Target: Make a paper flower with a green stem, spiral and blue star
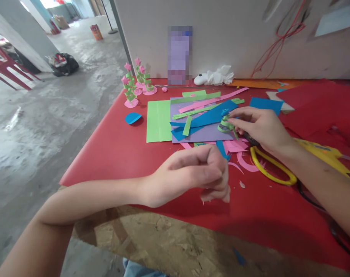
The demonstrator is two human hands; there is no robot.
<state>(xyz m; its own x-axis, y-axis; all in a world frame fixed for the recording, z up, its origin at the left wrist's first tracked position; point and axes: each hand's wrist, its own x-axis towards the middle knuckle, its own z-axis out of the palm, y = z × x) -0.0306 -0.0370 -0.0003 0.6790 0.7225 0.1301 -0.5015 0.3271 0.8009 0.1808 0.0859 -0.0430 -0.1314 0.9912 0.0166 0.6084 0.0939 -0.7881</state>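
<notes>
My right hand (262, 129) pinches a small folded green paper piece (226, 126) with a blue bit on top, above a purple sheet (205, 132). My left hand (202, 173) hovers over the red table cover (114, 150) near the front, fingers curled loosely inward; I cannot make out anything in them. Blue, green and pink paper strips (206, 105) lie across the purple sheet and a green sheet (158, 121). Yellow-handled scissors (271, 165) lie under my right wrist.
Three small green-and-pink paper trees (137, 82) stand at the table's back left, a blue paper disc (133, 118) nearby. White crumpled tissue (218, 75) sits against the white wall. Red and blue paper sheets (313, 105) lie right. Bare chipboard (163, 238) shows in front.
</notes>
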